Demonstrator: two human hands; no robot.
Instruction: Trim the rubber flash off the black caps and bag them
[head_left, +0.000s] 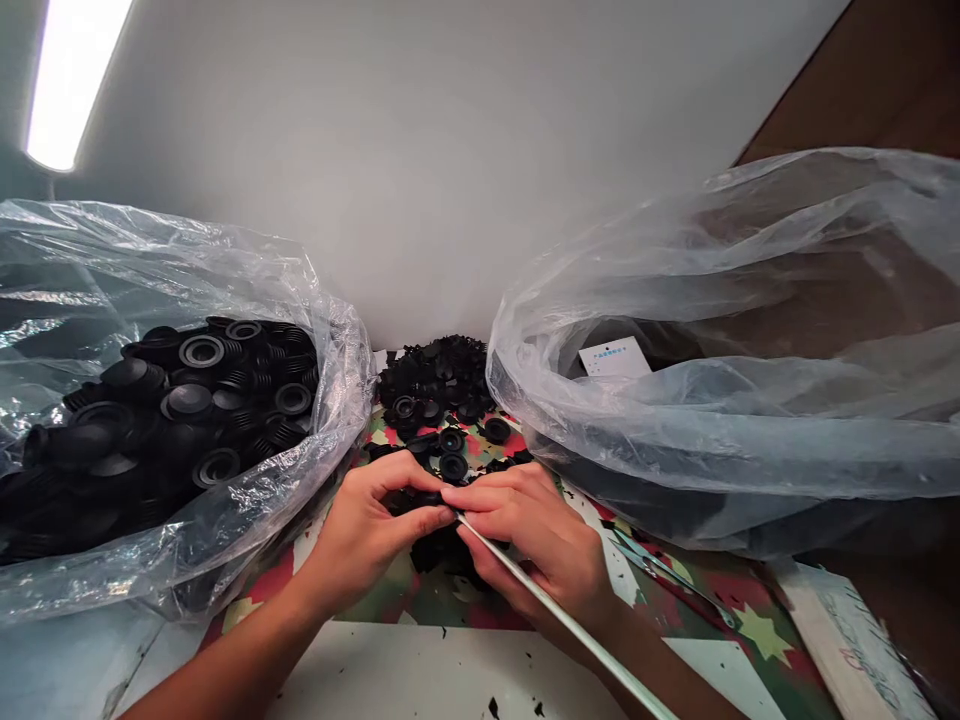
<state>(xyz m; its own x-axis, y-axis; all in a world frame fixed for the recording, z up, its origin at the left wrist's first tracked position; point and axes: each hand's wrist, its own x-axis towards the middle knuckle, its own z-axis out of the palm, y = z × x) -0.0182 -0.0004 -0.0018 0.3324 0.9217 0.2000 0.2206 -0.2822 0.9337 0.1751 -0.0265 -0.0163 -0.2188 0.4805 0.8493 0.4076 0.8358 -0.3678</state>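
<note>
My left hand pinches a small black rubber part between thumb and fingertips. My right hand meets it there, fingers bent and closed around the end of a long pale rod. This rod slants from the fingertips down to the lower right, passing over the right wrist. Its tip is at the black part; whether it enters the part is hidden by my fingers. Just beyond my hands lie loose black rubber parts, round with a ring-shaped face. Under my hands are more black pieces, partly covered.
On the left, a clear plastic bag holds many ribbed black rubber parts. Another clear bag gapes at the right, with a white card by it. Black scraps are heaped at the back. Scissors lie on the patterned cloth.
</note>
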